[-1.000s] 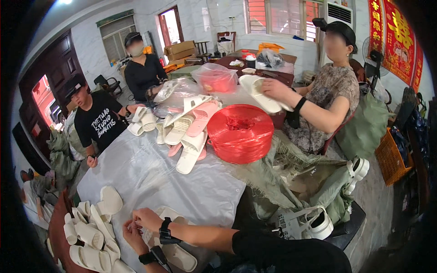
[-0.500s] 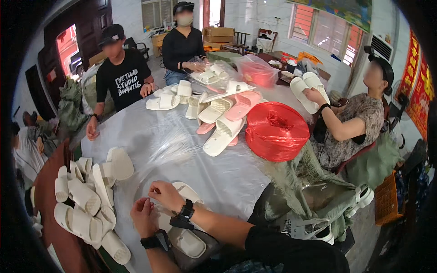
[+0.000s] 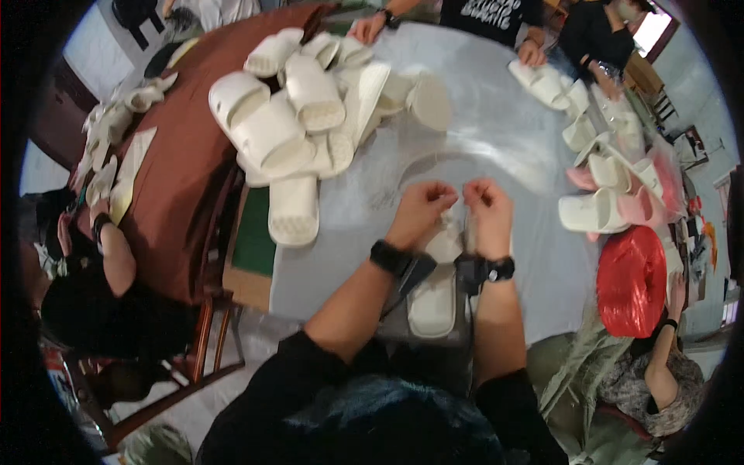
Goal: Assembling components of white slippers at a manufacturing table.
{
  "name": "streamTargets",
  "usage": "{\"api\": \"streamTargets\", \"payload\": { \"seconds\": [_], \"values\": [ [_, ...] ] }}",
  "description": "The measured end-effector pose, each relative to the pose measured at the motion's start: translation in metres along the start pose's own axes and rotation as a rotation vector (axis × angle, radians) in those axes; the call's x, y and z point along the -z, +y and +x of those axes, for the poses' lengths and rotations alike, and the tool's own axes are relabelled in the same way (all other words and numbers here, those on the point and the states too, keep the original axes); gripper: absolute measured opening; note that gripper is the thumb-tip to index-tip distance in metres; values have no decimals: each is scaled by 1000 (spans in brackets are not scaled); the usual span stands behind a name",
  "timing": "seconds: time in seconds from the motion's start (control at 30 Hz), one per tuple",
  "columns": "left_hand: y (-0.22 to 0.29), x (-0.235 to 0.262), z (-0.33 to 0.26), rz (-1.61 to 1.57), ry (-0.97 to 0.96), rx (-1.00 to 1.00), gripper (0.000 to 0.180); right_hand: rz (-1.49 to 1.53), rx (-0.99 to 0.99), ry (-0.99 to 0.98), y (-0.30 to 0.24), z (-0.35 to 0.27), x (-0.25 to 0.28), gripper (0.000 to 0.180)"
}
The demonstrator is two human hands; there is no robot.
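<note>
Two hands meet over white slippers at the frame's centre.
Left hand (image 3: 422,215) and right hand (image 3: 491,217) are near each other, each grip pinched together; whether anything thin is between the fingertips, I cannot tell. A white slipper (image 3: 432,306) lies below them, between the wrists, on the bench (image 3: 535,271).

Med. bright; glare on grey sheet (image 3: 523,167); slight blur; edges bent, corners blk.

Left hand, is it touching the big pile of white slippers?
Apart: the head view shows grey sheet between the left hand and the pile of white slippers.
</note>
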State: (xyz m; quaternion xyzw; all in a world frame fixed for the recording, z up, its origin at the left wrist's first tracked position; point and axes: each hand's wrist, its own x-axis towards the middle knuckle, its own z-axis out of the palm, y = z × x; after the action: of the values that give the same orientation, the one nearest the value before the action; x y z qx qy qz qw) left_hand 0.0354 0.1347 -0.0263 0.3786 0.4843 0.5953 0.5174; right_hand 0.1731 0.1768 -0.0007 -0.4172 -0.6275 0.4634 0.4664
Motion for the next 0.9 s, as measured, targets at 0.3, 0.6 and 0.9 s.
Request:
{"api": "streamTargets", "payload": {
  "seconds": [0.3,0.6,0.9],
  "values": [
    [-1,7,0,-101,27,18,13,260,-36,-50,8,-1,-6,8],
    [-6,4,-5,38,37,-13,13,228,-62,-71,16,-6,4,12],
    [4,9,1,129,31,-47,15,219,-63,-89,13,2,-1,10]
  ]
}}
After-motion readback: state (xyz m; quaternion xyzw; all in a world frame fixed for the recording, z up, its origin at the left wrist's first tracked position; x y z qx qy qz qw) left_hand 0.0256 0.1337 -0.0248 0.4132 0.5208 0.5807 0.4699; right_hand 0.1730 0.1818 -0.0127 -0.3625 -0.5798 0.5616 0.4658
